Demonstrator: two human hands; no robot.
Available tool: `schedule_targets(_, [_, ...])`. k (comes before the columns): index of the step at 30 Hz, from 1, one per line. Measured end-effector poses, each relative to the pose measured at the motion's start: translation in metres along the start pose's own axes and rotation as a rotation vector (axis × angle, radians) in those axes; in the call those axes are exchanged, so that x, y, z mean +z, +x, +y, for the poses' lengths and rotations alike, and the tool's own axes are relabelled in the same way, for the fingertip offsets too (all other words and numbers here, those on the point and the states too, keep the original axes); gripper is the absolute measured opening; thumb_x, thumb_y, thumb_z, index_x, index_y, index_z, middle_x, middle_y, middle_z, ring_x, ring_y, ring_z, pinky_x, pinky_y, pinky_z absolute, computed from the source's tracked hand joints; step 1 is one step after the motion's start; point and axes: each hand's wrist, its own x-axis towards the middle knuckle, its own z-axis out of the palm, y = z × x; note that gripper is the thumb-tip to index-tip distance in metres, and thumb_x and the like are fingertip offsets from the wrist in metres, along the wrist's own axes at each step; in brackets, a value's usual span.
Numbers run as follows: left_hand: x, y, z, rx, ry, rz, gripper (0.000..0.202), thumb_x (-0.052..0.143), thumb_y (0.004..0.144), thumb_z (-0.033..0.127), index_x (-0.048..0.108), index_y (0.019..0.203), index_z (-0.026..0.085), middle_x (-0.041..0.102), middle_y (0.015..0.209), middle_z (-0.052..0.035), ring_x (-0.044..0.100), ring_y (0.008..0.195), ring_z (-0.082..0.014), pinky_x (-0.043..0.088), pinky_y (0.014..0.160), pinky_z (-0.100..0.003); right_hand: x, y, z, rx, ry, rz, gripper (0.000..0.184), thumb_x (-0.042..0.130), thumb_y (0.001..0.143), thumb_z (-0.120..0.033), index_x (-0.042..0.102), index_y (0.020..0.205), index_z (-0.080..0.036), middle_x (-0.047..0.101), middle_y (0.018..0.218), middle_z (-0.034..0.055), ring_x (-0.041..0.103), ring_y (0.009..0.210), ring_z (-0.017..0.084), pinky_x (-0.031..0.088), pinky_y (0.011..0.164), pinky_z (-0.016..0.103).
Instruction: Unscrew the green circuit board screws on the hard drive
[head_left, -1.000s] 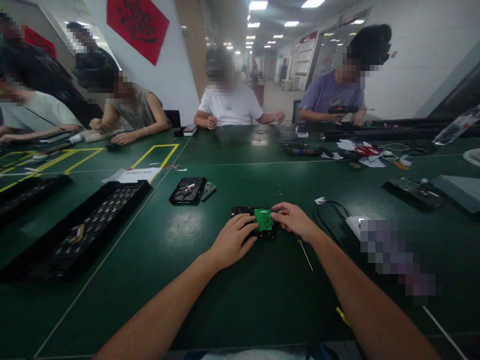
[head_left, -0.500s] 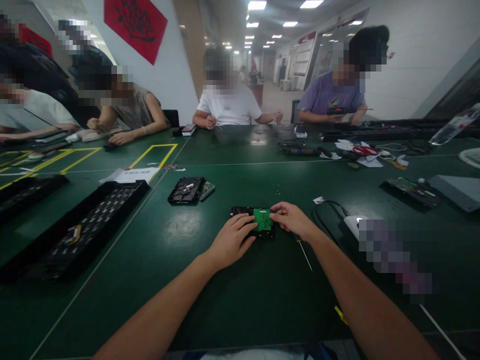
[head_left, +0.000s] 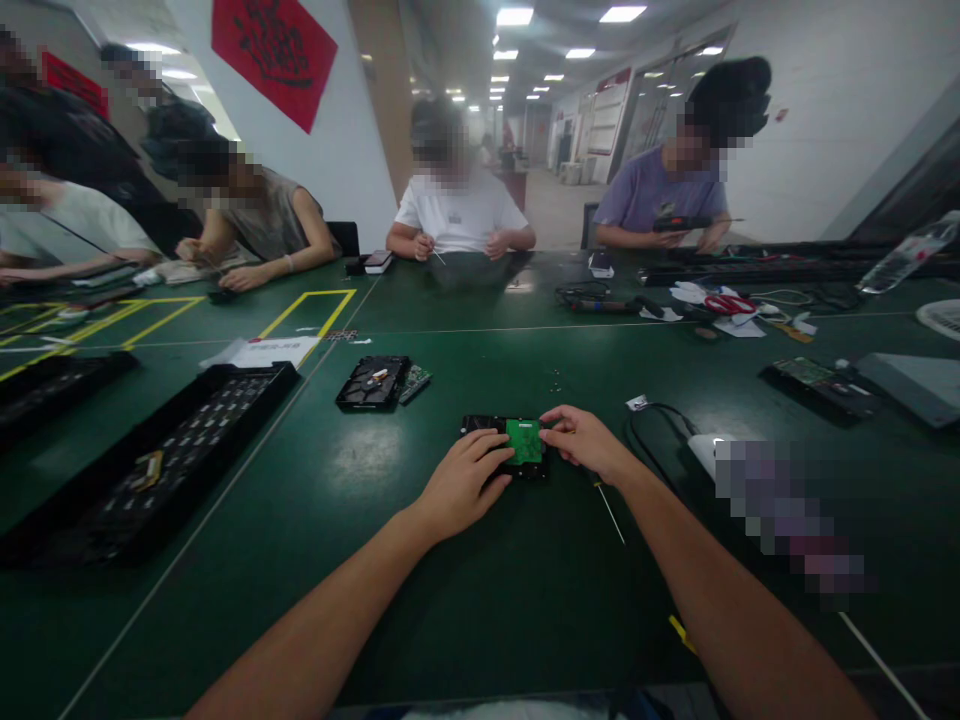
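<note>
A black hard drive (head_left: 484, 424) with a green circuit board (head_left: 526, 440) on its upper face lies in front of me. My left hand (head_left: 466, 478) grips the drive from the left, fingers across its top and thumb along the near edge. At the right end, the fingertips of my right hand (head_left: 583, 440) pinch the edge of the board. A screwdriver (head_left: 611, 515) points toward me from beneath my right hand; its handle is mostly hidden, and I cannot tell whether the palm holds it.
Left of the drive sit another opened hard drive (head_left: 373, 382) and a loose circuit board (head_left: 415, 383). A long black tray (head_left: 225, 420) lies farther left. Tiny screws (head_left: 555, 380) are scattered beyond my hands. Rightward are a cable (head_left: 660, 405) and a partly opened drive (head_left: 817, 385). Several people sit opposite.
My hands and the hard drive look the same. Across the table, the hand of the person in white has moved inward toward their body.
</note>
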Motion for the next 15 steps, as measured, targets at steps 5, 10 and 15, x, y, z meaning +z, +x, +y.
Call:
schedule_targets(5, [-0.0012, 0.0005, 0.0010, -0.001, -0.004, 0.008, 0.041, 0.061, 0.098, 0.029, 0.059, 0.139, 0.024, 0.060, 0.143, -0.0119, 0.052, 0.138, -0.0308, 0.046, 0.117, -0.057, 0.0003, -0.0004, -0.0007, 0.005, 0.001, 0.004, 0.029, 0.071, 0.092, -0.024, 0.062, 0.120, -0.019, 0.067, 0.084, 0.0013, 0.053, 0.056, 0.009, 0.037, 0.045, 0.020])
schedule_targets(10, [-0.0010, 0.0001, 0.0027, -0.037, -0.004, 0.021, 0.046, 0.063, 0.097, 0.029, 0.056, 0.141, 0.021, 0.057, 0.144, -0.0144, 0.055, 0.135, -0.0309, 0.047, 0.115, -0.056, 0.0000, 0.0005, 0.0010, -0.002, -0.004, 0.003, 0.031, 0.071, 0.092, -0.025, 0.062, 0.121, -0.018, 0.067, 0.087, 0.0022, 0.054, 0.057, 0.009, 0.038, 0.045, 0.020])
schedule_targets(15, [0.0001, -0.0008, 0.0024, -0.039, 0.005, 0.028, 0.044, 0.063, 0.097, 0.030, 0.057, 0.139, 0.020, 0.057, 0.143, -0.0148, 0.055, 0.136, -0.0308, 0.047, 0.116, -0.055, -0.0001, -0.0003, 0.0003, 0.012, 0.002, 0.008, 0.031, 0.070, 0.093, -0.027, 0.061, 0.121, -0.018, 0.067, 0.085, 0.0021, 0.053, 0.057, 0.009, 0.037, 0.045, 0.020])
